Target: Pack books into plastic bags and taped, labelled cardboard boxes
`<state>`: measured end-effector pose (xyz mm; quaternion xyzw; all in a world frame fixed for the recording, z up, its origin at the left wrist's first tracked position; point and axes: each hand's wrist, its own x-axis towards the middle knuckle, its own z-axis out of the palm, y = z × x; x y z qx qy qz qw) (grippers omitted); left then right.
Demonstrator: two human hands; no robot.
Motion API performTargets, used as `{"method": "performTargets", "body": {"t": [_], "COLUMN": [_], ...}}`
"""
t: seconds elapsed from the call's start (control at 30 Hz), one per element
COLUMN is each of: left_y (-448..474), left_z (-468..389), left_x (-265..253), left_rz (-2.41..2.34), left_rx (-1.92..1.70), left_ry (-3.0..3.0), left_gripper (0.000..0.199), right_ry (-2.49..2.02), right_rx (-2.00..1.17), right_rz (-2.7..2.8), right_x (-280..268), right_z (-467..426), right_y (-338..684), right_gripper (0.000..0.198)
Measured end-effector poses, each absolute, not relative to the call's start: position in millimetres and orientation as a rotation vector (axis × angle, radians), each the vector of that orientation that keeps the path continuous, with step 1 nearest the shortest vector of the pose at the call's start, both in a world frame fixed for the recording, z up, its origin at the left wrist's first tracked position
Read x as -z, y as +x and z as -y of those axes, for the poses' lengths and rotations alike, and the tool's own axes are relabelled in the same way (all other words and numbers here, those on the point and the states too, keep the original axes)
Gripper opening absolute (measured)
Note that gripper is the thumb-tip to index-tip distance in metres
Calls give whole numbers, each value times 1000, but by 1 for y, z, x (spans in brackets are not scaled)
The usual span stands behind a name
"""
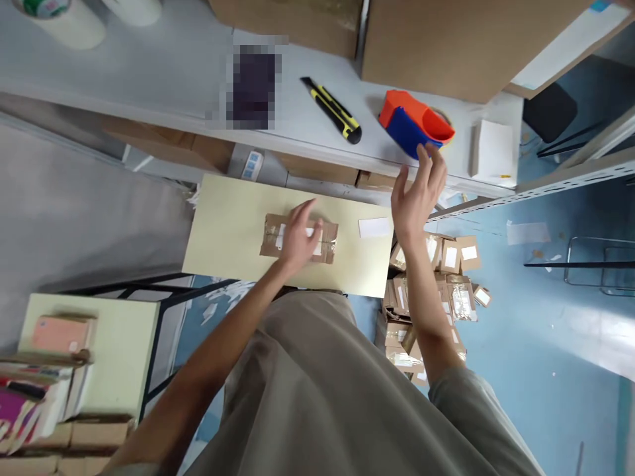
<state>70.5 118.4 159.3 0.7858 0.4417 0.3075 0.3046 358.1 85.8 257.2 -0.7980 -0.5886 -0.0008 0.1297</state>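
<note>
My left hand (300, 238) lies over a small cardboard parcel (327, 243) on the pale yellow table (228, 225), its fingers spread. Clear tape and a white label show on the parcel, partly hidden by the hand. My right hand (419, 188) is raised at the grey shelf's edge, fingers apart. Its fingertips are at the near end of an orange and blue plastic tape dispenser (414, 122); whether they touch it I cannot tell. A yellow and black utility knife (333, 111) rests on the shelf to the left of the dispenser.
Large cardboard boxes (436, 46) stand at the back of the grey shelf (173, 73). A white paper stack (495, 151) sits at its right end. On the table lies a white slip (374, 227). Several parcels (411, 330) are piled on the blue floor.
</note>
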Motion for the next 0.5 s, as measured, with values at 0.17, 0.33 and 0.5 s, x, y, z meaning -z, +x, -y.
{"method": "performTargets", "body": {"t": [0.17, 0.33, 0.5], "left_y": [-43, -63, -26], "left_z": [-116, -117, -121], "left_x": [-103, -90, -97], "left_rz": [-1728, -1789, -1859], "left_rx": [-593, -390, -151], "left_ry": [1750, 1635, 1759], "left_gripper": [54, 49, 72], "right_ry": [-2396, -2277, -2268], "right_rx": [-751, -1171, -979], "right_rz": [1561, 1269, 918], "right_x": [-189, -118, -80], "right_z": [-26, -7, -13], "right_y": [265, 191, 154], "right_gripper": [69, 81, 113]}}
